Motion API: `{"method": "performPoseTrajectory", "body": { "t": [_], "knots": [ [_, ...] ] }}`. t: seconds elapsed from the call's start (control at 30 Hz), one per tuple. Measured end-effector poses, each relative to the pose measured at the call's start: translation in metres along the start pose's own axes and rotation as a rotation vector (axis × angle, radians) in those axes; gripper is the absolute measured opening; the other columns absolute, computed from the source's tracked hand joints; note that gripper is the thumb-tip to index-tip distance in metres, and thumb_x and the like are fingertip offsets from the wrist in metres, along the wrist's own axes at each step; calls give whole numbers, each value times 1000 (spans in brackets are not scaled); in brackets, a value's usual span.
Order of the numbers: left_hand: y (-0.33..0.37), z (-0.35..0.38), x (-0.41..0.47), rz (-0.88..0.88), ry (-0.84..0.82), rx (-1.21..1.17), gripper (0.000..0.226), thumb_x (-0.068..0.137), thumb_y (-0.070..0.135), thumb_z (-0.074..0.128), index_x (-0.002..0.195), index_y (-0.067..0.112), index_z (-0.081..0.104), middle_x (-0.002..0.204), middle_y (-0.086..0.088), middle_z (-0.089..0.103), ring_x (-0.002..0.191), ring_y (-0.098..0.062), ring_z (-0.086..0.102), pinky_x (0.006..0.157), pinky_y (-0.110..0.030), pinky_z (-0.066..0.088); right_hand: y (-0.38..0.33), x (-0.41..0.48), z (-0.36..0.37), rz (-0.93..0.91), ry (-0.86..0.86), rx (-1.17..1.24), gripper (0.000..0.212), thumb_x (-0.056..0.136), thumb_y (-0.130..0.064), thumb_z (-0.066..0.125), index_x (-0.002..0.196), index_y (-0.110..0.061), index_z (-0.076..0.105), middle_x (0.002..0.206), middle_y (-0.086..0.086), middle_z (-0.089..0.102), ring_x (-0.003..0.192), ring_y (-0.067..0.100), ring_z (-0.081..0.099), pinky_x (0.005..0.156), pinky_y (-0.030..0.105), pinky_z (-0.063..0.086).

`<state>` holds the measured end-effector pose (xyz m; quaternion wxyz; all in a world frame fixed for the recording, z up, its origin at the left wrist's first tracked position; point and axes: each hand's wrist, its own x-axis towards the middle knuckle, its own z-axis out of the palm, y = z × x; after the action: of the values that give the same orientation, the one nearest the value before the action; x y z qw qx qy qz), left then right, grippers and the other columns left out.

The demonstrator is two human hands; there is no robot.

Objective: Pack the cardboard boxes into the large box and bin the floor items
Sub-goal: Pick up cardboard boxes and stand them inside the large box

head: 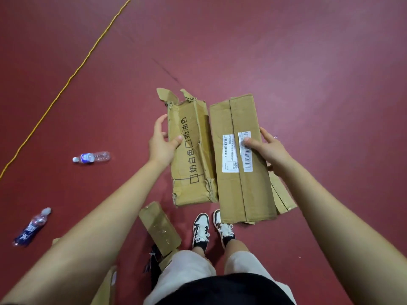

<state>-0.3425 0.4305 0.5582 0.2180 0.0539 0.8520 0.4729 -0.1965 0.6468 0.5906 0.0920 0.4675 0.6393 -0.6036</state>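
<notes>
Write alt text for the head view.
Over a dark red floor, the left hand grips a torn brown cardboard box with black print and the right hand grips a flat brown cardboard box with white labels. A clear plastic bottle and a blue-labelled plastic bottle lie nearby.

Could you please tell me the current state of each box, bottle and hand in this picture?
torn box: flattened, ripped, held off the floor.
labelled box: flattened, held beside the torn box.
left hand: grips the torn box's left edge.
right hand: grips the labelled box's right edge.
clear bottle: lying on the floor, capped.
blue-labelled bottle: lying on the floor, capped.
</notes>
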Motion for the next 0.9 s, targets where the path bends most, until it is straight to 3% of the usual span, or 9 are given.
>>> {"method": "performPoseTrajectory", "body": {
  "t": [0.1, 0.23, 0.3, 0.47, 0.63, 0.73, 0.83, 0.9],
  "knots": [
    [28, 32, -13, 50, -102, 39, 65, 86, 14, 65, 140, 28, 34, 97, -4, 58, 87, -22, 58, 78, -30, 45, 18, -25, -38, 18, 77, 72, 62, 84, -34, 69, 140, -34, 42, 125, -3, 63, 79, 0, 60, 55, 17, 40],
    [73, 85, -40, 154, -240, 80, 65, 85, 13, 66, 140, 28, 34, 89, 1, 56, 86, -19, 56, 80, -29, 44, 49, -61, -94, 52, 202, 182, 70, 85, -32, 69, 146, -31, 34, 129, -1, 59, 73, -2, 56, 46, 14, 41],
    [91, 114, -58, 203, -304, 102, 64, 85, 12, 66, 139, 30, 35, 85, 6, 54, 87, -19, 56, 82, -31, 45, 70, -81, -121, 65, 263, 237, 69, 85, -29, 69, 146, -28, 34, 125, -1, 61, 72, -2, 56, 44, 12, 41],
    [130, 201, -124, 320, -456, 143, 64, 84, 10, 66, 138, 29, 37, 93, -1, 55, 90, -18, 56, 81, -27, 42, 139, -143, -196, 84, 416, 384, 74, 85, -26, 69, 148, -25, 30, 119, 1, 61, 70, 2, 58, 39, 8, 42],
    [164, 303, -223, 417, -610, 176, 63, 84, 12, 66, 137, 31, 38, 97, -4, 58, 87, -17, 55, 77, -24, 40, 227, -214, -280, 89, 604, 479, 79, 82, -31, 72, 148, -29, 29, 133, 1, 57, 81, 10, 62, 66, 23, 47],
    [177, 362, -286, 470, -725, 197, 62, 84, 13, 66, 136, 33, 38, 98, -7, 60, 90, -22, 59, 82, -30, 46, 279, -262, -323, 130, 694, 551, 81, 82, -31, 72, 149, -28, 27, 134, 1, 56, 83, 12, 62, 63, 24, 47],
    [189, 416, -346, 520, -839, 213, 59, 85, 14, 65, 134, 34, 38, 102, -6, 60, 91, -21, 61, 82, -31, 48, 332, -306, -364, 176, 781, 616, 85, 79, -34, 74, 149, -28, 27, 136, 3, 55, 97, 20, 64, 74, 31, 53],
    [197, 448, -382, 562, -906, 218, 58, 86, 14, 64, 133, 35, 38, 103, -5, 59, 90, -20, 61, 79, -31, 50, 360, -331, -385, 195, 831, 670, 84, 80, -31, 74, 149, -27, 27, 135, 4, 56, 98, 21, 64, 73, 30, 52]
  ]
}}
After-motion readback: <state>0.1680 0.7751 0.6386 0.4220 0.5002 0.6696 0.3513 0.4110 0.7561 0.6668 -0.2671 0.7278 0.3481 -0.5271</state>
